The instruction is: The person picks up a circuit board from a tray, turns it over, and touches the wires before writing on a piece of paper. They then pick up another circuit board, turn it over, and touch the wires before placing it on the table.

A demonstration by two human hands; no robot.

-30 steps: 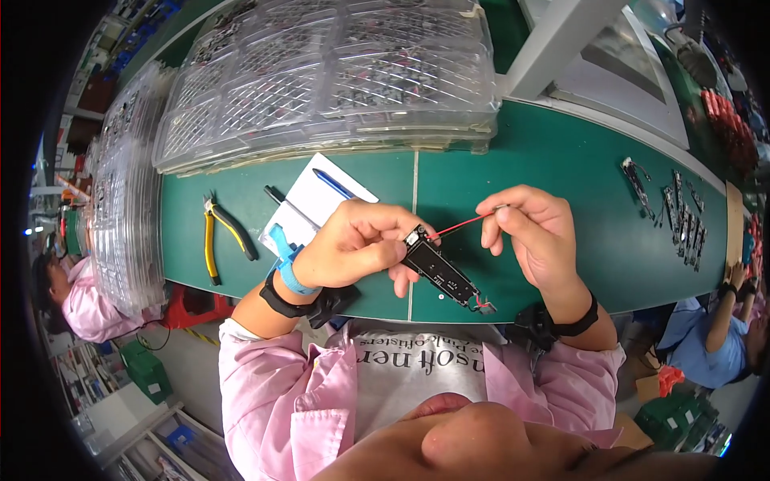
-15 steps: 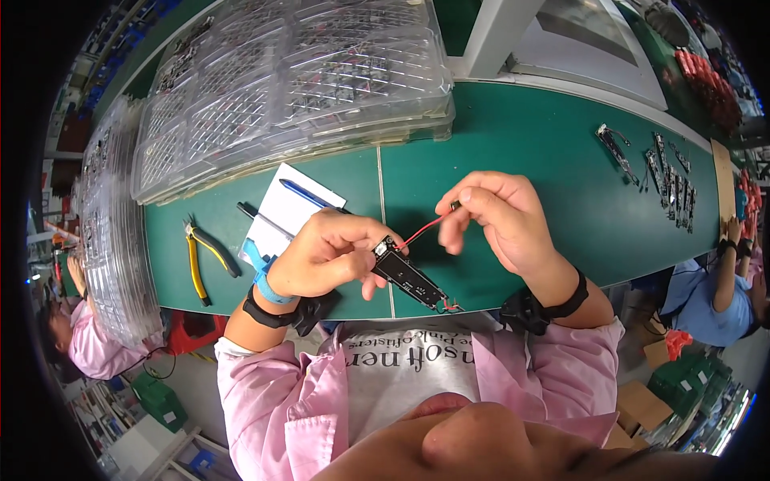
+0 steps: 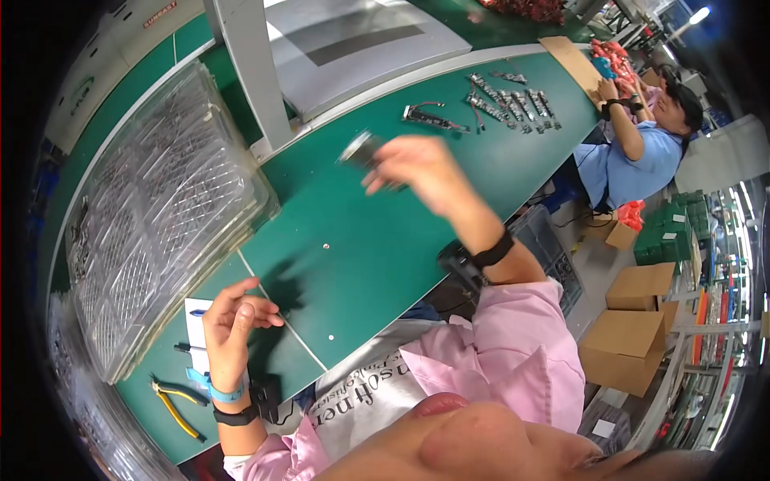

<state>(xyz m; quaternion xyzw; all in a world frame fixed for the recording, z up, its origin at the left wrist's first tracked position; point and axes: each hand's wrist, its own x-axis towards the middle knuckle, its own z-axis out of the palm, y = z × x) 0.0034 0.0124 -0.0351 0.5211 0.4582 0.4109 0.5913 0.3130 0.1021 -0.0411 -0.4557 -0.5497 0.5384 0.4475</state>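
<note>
My right hand (image 3: pixel 421 170) is out over the green table, its fingers closed on a dark circuit board (image 3: pixel 362 150) that is smeared by motion. The board's wires cannot be made out now. Farther right on the table lie a single circuit board with wires (image 3: pixel 433 119) and a group of several small boards (image 3: pixel 509 103). My left hand (image 3: pixel 234 325) is raised at the lower left, fingers apart and slightly bent, with nothing in it. Beside it are a white paper pad (image 3: pixel 197 322), a dark pen (image 3: pixel 186 348) and yellow-and-black cutting pliers (image 3: pixel 178 405).
Stacked clear plastic trays (image 3: pixel 172 208) fill the left of the green table (image 3: pixel 353 264). A grey post (image 3: pixel 250 72) and a pale panel (image 3: pixel 361 48) stand along the far edge. A co-worker in blue (image 3: pixel 642 152) sits at the right end, near cardboard boxes (image 3: pixel 626 345).
The circuit board has passed from my left hand to my right, which has carried it away over the table. My left hand has let go and opened. The view has turned rightward.
</note>
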